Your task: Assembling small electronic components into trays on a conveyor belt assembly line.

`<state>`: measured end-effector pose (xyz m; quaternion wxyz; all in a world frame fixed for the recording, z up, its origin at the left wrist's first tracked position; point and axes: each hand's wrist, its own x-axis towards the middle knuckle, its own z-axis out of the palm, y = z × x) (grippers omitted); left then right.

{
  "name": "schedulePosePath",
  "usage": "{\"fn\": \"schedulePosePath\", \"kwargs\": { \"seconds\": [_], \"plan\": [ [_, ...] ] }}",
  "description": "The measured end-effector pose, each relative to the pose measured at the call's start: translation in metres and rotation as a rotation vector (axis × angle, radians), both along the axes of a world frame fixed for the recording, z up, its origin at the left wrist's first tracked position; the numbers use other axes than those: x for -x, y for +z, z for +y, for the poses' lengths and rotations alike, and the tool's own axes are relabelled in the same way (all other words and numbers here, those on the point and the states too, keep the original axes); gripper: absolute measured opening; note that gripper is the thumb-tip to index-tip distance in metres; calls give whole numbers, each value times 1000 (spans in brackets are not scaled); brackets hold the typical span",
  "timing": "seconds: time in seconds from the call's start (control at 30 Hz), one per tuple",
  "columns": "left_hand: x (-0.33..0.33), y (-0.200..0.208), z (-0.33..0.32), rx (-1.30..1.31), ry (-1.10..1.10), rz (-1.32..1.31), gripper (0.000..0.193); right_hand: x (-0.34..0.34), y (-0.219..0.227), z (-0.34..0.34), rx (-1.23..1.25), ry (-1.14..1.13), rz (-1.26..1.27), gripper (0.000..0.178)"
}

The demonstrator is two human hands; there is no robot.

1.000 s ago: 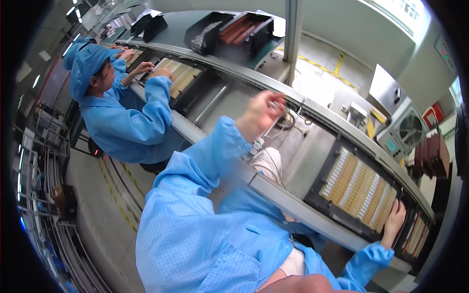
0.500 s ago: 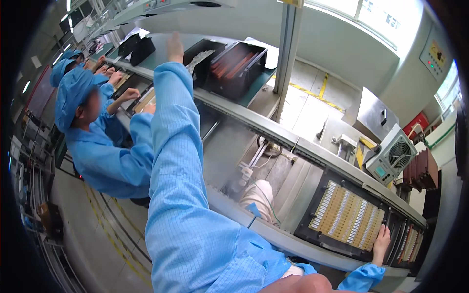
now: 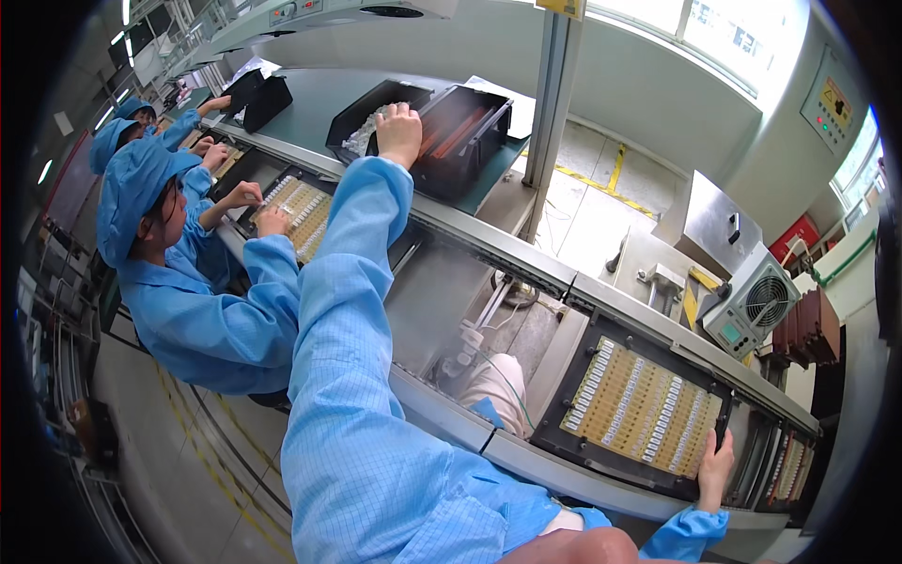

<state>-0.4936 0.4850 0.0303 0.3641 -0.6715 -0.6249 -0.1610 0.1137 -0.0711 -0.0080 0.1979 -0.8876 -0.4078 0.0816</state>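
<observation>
Head view, the only one: the person's left hand [image 3: 399,134] is at the right side of an open black plastic bin [image 3: 376,97] of small white pieces [image 3: 362,139], on the dark green desk [image 3: 319,89] beyond the silver metal conveyor rail [image 3: 437,409]. Its fingers curl downward; cannot tell whether they pinch a piece or are vacant. Just beside stands a second black bin [image 3: 451,179] holding reddish-brown strips. The right hand [image 3: 716,465] is at the right edge of a flat black rectangular tray [image 3: 615,461], fingers along the rim; whether they clasp it or merely press cannot be told. The tray lies across the line, to the person's right, carrying a tan panel [image 3: 644,406]. Progress, judged from the panel: white pieces stand in several slanting rows, the leftmost row [image 3: 589,383] filled along its length, so a good share of placing appears done. Tan strips show between rows; unclear whether these are open positions or plain surface, so the remainder cannot be counted. Farther left, a co-worker in a light blue smock [image 3: 202,301] has both hands at a similar tan panel [image 3: 305,202], also bearing white rows. Slotted black rack [image 3: 794,467] sits beyond the right hand.
</observation>
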Motion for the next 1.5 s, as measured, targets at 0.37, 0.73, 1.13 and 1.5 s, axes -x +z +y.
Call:
{"fn": "schedulePosePath", "kwargs": {
  "seconds": [0.37,0.73,1.13,1.5],
  "plan": [
    [-49,21,-35,270,-44,-555,26,7,-15,-2,-24,34,-33,64],
    [2,-7,-24,345,-169,-575,39,14,-34,8,-151,99,-33,66],
    [-213,43,-297,1062,-939,-1632,19,109,30,64,-485,409,620,48],
    [-291,5,-405,1277,-1124,-1074,14,132,27,68,-698,129,1333,22]
  ]
}}
